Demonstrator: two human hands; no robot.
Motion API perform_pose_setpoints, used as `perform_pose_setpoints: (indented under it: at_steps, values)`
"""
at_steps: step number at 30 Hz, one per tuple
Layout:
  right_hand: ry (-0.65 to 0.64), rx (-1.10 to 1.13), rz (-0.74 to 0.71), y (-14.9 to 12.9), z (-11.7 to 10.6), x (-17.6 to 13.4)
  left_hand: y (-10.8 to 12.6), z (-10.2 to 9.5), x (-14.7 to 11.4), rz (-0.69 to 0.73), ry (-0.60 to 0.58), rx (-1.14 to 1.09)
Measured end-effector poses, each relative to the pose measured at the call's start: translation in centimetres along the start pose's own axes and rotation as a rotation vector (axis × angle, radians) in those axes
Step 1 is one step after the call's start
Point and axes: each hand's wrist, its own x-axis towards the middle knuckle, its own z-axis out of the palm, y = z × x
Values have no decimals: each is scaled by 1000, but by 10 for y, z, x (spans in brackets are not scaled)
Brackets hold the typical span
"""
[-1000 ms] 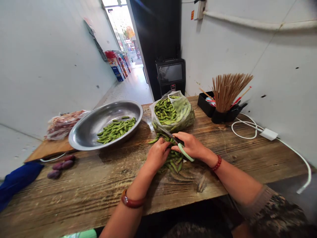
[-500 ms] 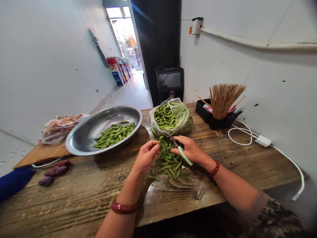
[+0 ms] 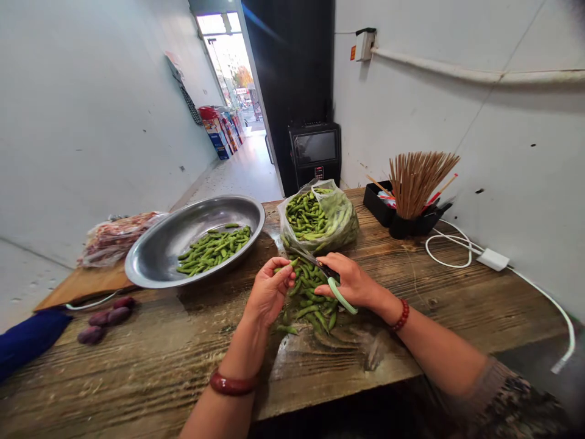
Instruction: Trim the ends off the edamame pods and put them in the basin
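Between the thumb and fingers of my left hand (image 3: 270, 289) is a green edamame pod (image 3: 294, 263), its tip poking out to the right. My right hand (image 3: 350, 281) is closed round a pair of scissors (image 3: 340, 297) with pale green handles; the blades point left toward the pod. Under both hands lies a loose pile of edamame pods (image 3: 315, 308) on the wooden table (image 3: 192, 360). Just beyond stands an open plastic bag (image 3: 345, 222) full of pods. A wide steel basin (image 3: 150, 259) to the left holds more pods.
Several purple tubers (image 3: 109, 316) and a blue cloth (image 3: 34, 338) lie at left, near a bagged pinkish bundle (image 3: 116, 238) on a board. At right are a black holder (image 3: 402, 227) of wooden skewers (image 3: 423, 180) and a white cable (image 3: 543, 291) with an adapter.
A pod tip now shows at my left fingertips. The scissors' blades have swung lower and lie closer to that pod. The view has shifted slightly.
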Motion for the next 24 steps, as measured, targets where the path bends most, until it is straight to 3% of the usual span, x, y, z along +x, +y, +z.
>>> perform_pose_setpoints:
  at_steps: [6,12,24]
  values:
    - [-56,-64,-38,-2,0,0,-1,3,-2,2,-63,33]
    - [-110,-99,-18,-4,0,-1,-6,5,-4,20,-110,221]
    - [-132,-128,-35,-10,-5,0,-1,3,-7,219,-146,658]
